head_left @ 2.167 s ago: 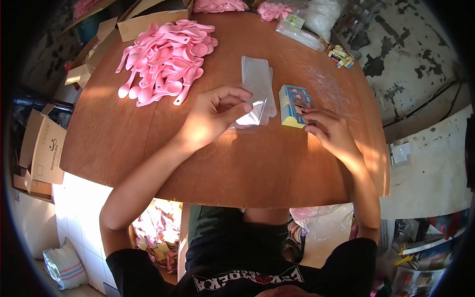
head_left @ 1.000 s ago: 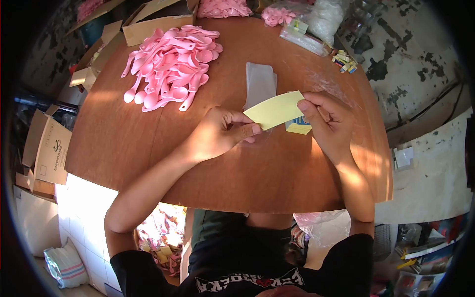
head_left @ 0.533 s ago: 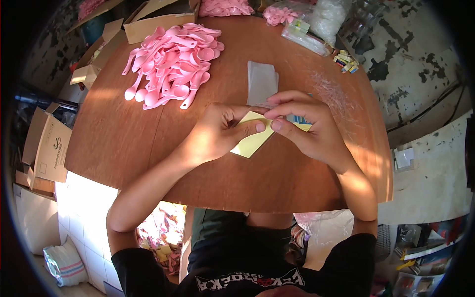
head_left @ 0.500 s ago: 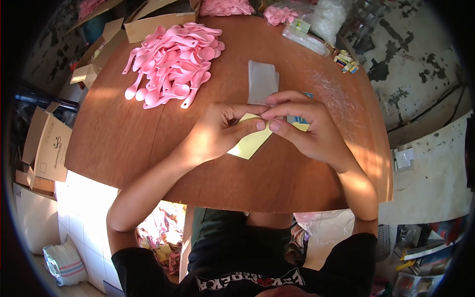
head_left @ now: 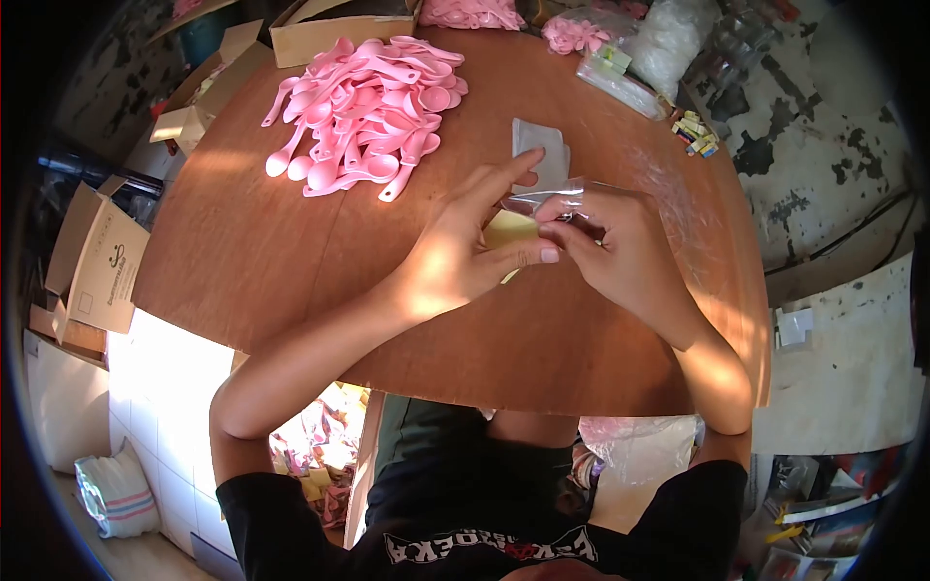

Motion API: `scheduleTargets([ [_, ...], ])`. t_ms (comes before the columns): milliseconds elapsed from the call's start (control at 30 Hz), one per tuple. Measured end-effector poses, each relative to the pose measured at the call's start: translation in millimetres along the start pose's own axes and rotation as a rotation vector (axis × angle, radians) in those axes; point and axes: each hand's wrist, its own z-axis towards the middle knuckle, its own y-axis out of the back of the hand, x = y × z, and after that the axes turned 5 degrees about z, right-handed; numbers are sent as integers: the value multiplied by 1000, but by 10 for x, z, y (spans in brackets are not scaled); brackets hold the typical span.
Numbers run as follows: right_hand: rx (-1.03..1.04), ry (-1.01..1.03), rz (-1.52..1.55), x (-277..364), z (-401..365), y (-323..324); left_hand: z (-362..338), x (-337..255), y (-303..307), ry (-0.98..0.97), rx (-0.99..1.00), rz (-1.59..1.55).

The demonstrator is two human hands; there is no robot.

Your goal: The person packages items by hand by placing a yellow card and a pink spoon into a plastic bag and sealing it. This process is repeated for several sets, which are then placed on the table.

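My left hand [head_left: 470, 237] is closed on a yellow card [head_left: 511, 229], its thumb in front and fingers stretched behind; much of the card is hidden. Right beside it, my right hand [head_left: 615, 232] pinches clear plastic film [head_left: 562, 194] between thumb and forefinger. The film shines and reaches across toward the left fingers, at the card's upper edge. Just beyond both hands lies a stack of flat clear plastic sleeves [head_left: 554, 167] on the brown table [head_left: 436, 358]. A big heap of pink spoons [head_left: 373, 116] covers the table's far left.
Thin clear strips [head_left: 668, 198] lie scattered right of my right hand. Small coloured boxes [head_left: 695, 134] and bagged plastic [head_left: 620, 82] sit along the far right edge. An open cardboard box [head_left: 339, 39] stands behind the spoons. Another carton [head_left: 105, 261] is off the table's left side.
The yellow card has turned and is now mostly behind my left hand. My left fingers have spread upward, and shiny clear film now shows at my right fingers. The view has shifted slightly.
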Motion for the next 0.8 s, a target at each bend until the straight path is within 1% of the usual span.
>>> scheduleTargets([
  [67, 22, -141, 323, -38, 39, 38, 9, -64, 27, 316, 92, -237],
  [100, 110, -186, 424, -34, 99, 106, 31, -63, 81, 402, 194, -194],
  [133, 113, -184, 427, -87, 161, 157, 39, -102, 104, 405, 191, -192],
  [200, -158, -280, 557, -201, 336, 262, 71, -176, 127, 630, 261, -248],
  [233, -155, -276, 558, -342, 448, 248, 25, -105, 80, 521, 212, -241],
  [267, -234, -183, 451, -574, 556, 180, 3, -82, 52, 519, 209, -237],
  [300, -313, -88, 344, -757, 623, 108, -11, -71, 32, 441, 232, -277],
  [333, -317, -81, 346, -847, 676, 5, -11, -74, 31, 362, 258, -316],
  [367, -195, -35, 225, -869, 754, -150, 2, -91, 55, 366, 336, -325],
  [400, -74, 10, 104, -887, 825, -292, 11, -135, 63, 355, 369, -314],
  [467, 19, 172, -26, -781, 932, -549, -16, -72, 37, 269, 373, -314],
  [500, 16, 173, -22, -761, 1013, -701, -23, -45, 31, 271, 375, -309],
  [567, -114, 465, 90, -751, 1155, -955, -32, -11, 26, 244, 363, -302],
  [600, -119, 463, 94, -757, 1182, -999, -35, -13, 25, 247, 368, -300],
  [667, -92, 416, -244, -783, 1215, -1032, -28, -26, 20, 296, 312, -346],
  [700, -98, 412, -244, -827, 1226, -1042, -22, -28, 25, 296, 319, -346],
  [767, -314, 537, -44, -864, 1242, -1049, -17, -25, 49, 314, 327, -349],
  [800, -313, 537, -46, -908, 1189, -982, -18, -21, 50, 313, 327, -350],
])
